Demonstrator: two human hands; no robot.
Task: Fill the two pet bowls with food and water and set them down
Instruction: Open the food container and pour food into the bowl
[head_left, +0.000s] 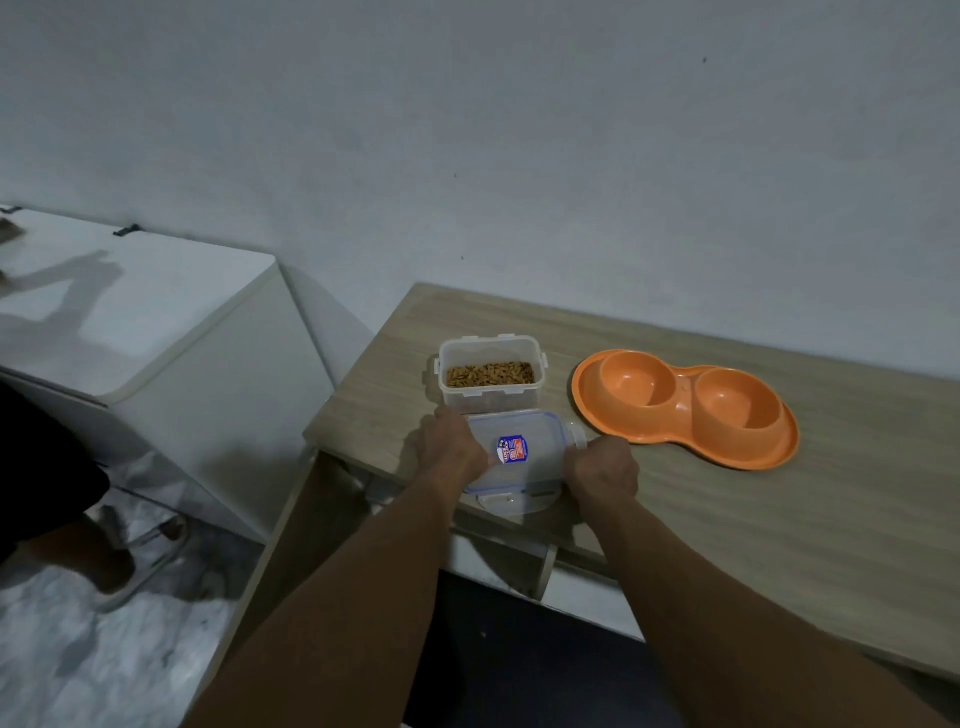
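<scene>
Evidently your left hand (450, 450) and right hand (602, 468) clasp the lid (535, 467) at centre, baring the tub (488, 375) for pouring.

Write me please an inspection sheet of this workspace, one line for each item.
Surface: wooden table, dimly lit.
Job's things: clear food container open, kibble inside; orange double pet bowl, both wells empty.
Clutter: nothing seen.
Hands: left hand and right hand grip the container lid by its ends, near the table's front edge.
Cables: nothing seen.
Surroundings: white chest freezer at left; a person's sandalled foot on the floor; grey wall behind.
</scene>
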